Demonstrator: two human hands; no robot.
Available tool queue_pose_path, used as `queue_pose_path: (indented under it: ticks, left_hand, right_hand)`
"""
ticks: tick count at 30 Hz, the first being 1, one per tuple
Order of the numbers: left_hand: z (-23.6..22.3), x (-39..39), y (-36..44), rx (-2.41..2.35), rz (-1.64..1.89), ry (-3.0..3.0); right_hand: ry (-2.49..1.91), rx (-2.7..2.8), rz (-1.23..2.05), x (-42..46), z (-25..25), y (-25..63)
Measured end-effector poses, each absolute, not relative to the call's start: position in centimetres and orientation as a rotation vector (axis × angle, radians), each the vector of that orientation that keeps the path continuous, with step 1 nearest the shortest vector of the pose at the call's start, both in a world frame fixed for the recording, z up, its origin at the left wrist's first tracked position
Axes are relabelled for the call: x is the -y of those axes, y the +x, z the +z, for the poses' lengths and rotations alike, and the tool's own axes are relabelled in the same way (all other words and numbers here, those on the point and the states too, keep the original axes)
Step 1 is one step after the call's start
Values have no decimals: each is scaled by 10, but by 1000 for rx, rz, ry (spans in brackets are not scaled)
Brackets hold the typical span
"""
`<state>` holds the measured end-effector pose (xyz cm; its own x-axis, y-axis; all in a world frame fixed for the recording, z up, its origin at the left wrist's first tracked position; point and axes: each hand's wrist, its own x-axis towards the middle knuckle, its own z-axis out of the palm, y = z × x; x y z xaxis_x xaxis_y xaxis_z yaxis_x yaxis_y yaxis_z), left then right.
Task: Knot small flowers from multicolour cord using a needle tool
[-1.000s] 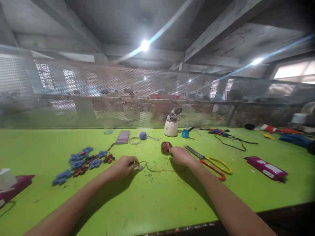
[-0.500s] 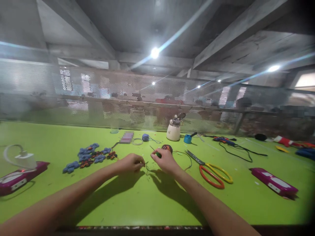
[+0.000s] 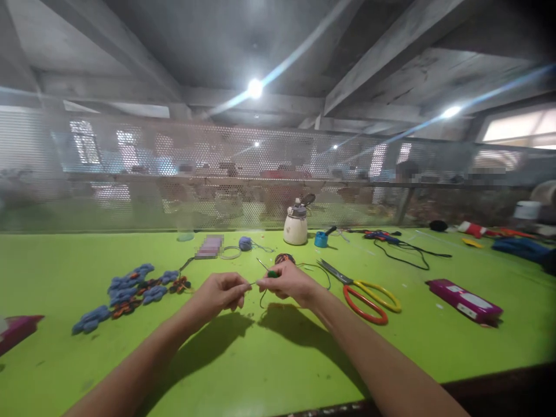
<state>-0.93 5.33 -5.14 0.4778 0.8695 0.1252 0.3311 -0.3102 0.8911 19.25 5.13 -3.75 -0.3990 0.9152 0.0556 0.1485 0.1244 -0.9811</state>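
My left hand (image 3: 226,291) is closed in a pinch on one end of a thin dark strand of yarn (image 3: 263,299), above the green table. Facing it closely, my right hand (image 3: 290,282) grips a crochet hook (image 3: 273,274) with a green handle, its slim metal shaft pointing up and left. The fingertips of that hand also pinch the yarn, so a short length runs between both hands. Just behind the right hand sits a dark multicoloured yarn ball (image 3: 285,258), partly hidden. A strand trails from it to the right.
Scissors (image 3: 362,289) with orange and yellow handles lie open at the right. Blue and dark crocheted flowers (image 3: 130,286) lie at the left. Behind stand a white jug (image 3: 295,227), a blue pot (image 3: 321,239) and a blue yarn ball (image 3: 245,243). A purple power strip (image 3: 464,302) lies far right.
My hands have come closer together, and the right fingertips now pinch the yarn too. The view has turned to the right, so the table things appear further left.
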Motion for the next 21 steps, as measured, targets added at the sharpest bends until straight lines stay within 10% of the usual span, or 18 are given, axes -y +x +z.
queue_pose_path:
  ticks: [21]
  left_hand:
    - [-45,-33,-5,-590,911,1356]
  right_hand:
    - [-847,1441,1523,-44,-52,168]
